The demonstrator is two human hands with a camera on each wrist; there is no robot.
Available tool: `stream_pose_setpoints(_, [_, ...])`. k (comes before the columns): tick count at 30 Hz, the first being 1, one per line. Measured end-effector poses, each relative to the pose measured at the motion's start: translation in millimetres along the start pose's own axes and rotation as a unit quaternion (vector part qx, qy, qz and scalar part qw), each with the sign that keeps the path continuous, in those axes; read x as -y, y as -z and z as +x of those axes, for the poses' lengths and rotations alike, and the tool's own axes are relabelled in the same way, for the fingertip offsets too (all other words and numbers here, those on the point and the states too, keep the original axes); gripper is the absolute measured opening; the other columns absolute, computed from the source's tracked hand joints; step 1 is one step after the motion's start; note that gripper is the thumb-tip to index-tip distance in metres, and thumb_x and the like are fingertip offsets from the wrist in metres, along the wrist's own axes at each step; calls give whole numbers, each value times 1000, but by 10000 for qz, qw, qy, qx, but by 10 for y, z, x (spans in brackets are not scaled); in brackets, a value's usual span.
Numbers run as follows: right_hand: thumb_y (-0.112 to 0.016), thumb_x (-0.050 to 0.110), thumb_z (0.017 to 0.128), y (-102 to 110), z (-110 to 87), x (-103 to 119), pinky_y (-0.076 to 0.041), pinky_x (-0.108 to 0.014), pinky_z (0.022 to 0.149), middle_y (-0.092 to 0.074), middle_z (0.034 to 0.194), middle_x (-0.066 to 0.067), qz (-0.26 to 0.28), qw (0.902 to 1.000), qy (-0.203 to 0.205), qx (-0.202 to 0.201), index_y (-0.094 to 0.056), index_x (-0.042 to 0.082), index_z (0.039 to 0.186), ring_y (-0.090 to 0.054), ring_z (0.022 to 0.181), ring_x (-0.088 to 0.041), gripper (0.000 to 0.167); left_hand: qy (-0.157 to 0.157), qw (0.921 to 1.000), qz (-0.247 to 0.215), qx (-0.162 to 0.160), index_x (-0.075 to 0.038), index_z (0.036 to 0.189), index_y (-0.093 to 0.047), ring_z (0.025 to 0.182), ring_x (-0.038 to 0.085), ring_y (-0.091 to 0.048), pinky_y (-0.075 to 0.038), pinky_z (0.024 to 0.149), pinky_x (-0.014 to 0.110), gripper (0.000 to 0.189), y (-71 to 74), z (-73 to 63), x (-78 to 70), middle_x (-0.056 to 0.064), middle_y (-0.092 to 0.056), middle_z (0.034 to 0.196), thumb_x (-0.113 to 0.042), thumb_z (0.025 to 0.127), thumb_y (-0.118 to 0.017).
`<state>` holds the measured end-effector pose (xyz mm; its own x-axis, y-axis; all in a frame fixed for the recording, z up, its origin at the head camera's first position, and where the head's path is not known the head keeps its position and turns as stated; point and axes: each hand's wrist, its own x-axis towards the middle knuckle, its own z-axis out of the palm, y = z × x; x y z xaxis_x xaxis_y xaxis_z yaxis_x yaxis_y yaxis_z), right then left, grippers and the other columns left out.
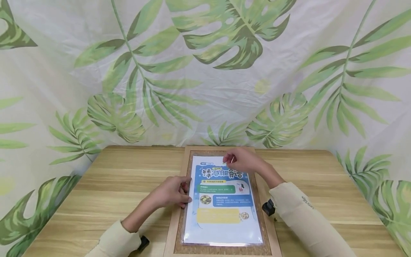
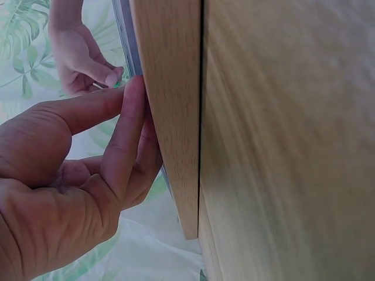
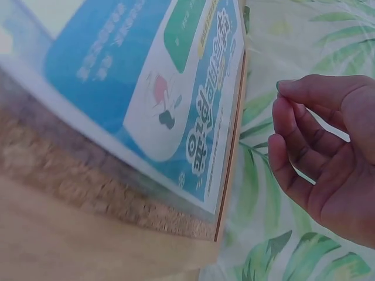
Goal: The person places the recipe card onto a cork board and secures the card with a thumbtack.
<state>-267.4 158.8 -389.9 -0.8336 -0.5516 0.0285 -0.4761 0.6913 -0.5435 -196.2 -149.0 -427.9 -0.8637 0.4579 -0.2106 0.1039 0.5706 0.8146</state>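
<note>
A laminated printed sheet [image 1: 224, 233] lies on a wood-framed cork board [image 1: 273, 242] in the middle of the table. At the sheet's left edge, my left hand [image 1: 171, 191] has its thumb and bent fingers together; the left wrist view shows the fingertips [image 2: 136, 96] meeting beside the wooden frame, with the exact contact partly hidden. My right hand [image 1: 242, 160] hovers over the top right of the sheet, apart from it. Between its thumb and index finger it pinches a small green pushpin [image 3: 278, 85], of which only a speck shows. The other right fingers are curled.
The wooden table [image 1: 122, 178] extends on both sides of the board. Behind its back edge hangs a white cloth [image 1: 231, 92] printed with green leaves. Each sleeve has a dark strap at the wrist.
</note>
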Motion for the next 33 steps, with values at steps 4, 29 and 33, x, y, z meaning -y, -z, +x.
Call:
stream_pose_setpoints(4, [-74, 6, 96, -26, 87, 27, -58, -26, 75, -75, 93, -1, -13, 10000, -69, 49, -78, 5, 106, -66, 85, -13, 11, 23, 10000, 25, 16, 17, 146, -52, 67, 16, -72, -67, 58, 29, 67, -4, -8, 0, 14, -63, 94, 11, 86, -81])
stream_pose_setpoints(29, [-76, 7, 97, -356, 611, -25, -62, -28, 87, -76, 97, -3, 227, 9996, -147, 117, -79, 6, 107, -68, 90, -13, 10, 70, 9999, -10, 109, 15, 154, -45, 68, 16, -69, -67, 57, 31, 73, -15, 36, 37, 14, -61, 98, 14, 89, -78])
stream_pose_setpoints(33, [-75, 7, 98, -430, 663, -11, -61, -26, 86, -77, 98, -4, 674, 9975, -156, 105, -78, 5, 109, -68, 89, -12, 11, 59, 9999, 25, 138, 15, 155, -44, 69, 16, -69, -67, 58, 31, 74, -17, 41, 33, 14, -61, 99, 14, 89, -78])
